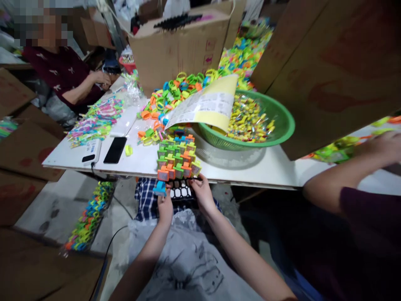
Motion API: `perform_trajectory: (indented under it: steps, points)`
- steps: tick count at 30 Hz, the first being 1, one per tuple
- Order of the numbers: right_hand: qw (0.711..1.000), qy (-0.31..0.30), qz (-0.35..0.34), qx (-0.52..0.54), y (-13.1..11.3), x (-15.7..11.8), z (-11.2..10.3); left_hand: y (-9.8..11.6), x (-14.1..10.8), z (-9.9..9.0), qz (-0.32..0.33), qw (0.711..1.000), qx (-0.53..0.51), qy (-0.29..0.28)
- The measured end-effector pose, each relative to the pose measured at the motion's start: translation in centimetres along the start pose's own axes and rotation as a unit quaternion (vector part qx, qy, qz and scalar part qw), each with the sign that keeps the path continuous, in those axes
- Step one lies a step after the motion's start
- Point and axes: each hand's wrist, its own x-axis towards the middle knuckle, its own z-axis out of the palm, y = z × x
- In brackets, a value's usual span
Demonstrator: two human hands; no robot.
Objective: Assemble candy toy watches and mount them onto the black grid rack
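Note:
A black tray point(181, 192) with white-looking cells lies at the table's front edge, close to my body. Its far part is filled with rows of toy watches point(178, 159) in green, yellow, orange and blue. My left hand point(165, 207) is closed at the tray's near left, thumb and fingers around the base of a blue toy watch point(160, 188). Whether that watch sits in a cell is hidden. My right hand point(203, 194) grips the tray's right edge, fingertips beside the front row of watches.
Loose toy watches point(172, 94) pile up behind, beside a green basket point(283, 121) of small yellow pieces with a printed sheet point(206, 104) over it. A phone point(115, 150) and white device point(92, 151) lie left. Cardboard boxes point(181, 50) stand behind. Co-workers sit left and right.

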Motion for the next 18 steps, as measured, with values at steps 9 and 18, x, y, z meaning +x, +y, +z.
perform_trajectory:
  steps: [9,18]
  points:
    - [0.982,-0.067,-0.110,-0.135,-4.0,6.1,-3.0,1.1,1.1,4.7,0.046,0.990,-0.043,-0.125]
    - [0.909,-0.033,-0.184,-0.373,-6.6,9.1,-5.1,2.6,-0.2,5.3,0.102,0.989,-0.021,-0.108]
